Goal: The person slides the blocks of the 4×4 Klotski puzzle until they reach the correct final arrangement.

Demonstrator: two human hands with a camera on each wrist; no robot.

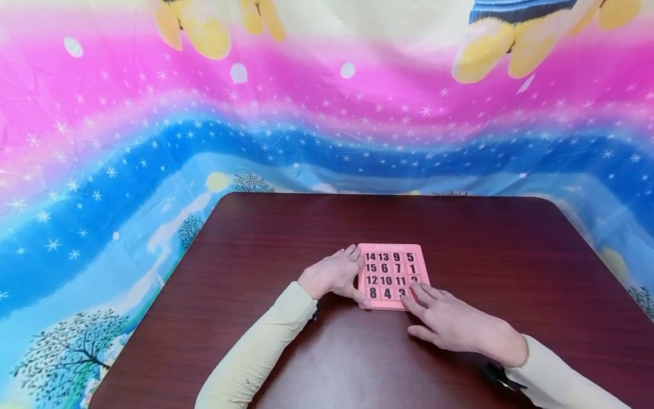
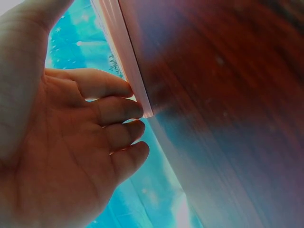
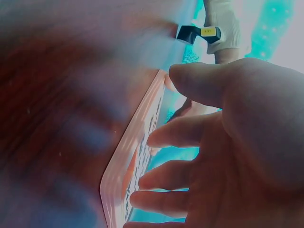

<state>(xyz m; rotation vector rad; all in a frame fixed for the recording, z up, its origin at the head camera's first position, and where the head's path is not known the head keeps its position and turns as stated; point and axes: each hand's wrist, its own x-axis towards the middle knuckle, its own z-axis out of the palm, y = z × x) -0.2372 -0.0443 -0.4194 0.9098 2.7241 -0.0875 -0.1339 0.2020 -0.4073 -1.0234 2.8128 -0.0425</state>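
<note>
A pink number sliding puzzle (image 1: 392, 248) lies flat on the dark red-brown table, its black-numbered tiles facing up. At its left side is my left hand (image 1: 334, 274), fingers along the edge and thumb at the lower left corner. In the left wrist view those fingers (image 2: 121, 108) are slightly bent against the puzzle's side (image 2: 128, 52). From the lower right my right hand (image 1: 449, 319) reaches over the puzzle. Its index fingertip is at the tile marked 3, another finger partly covers the tile marked 2, and the thumb is apart from the board. My right fingers (image 3: 166, 175) hide the lower right corner.
The glossy table (image 1: 286, 227) has rounded far corners. Behind and beside it hangs a colourful printed cloth (image 1: 306, 125) with snowflakes and trees. Both forearms wear pale sleeves (image 1: 265, 341), and a dark strap piece (image 1: 503, 376) shows under the right wrist.
</note>
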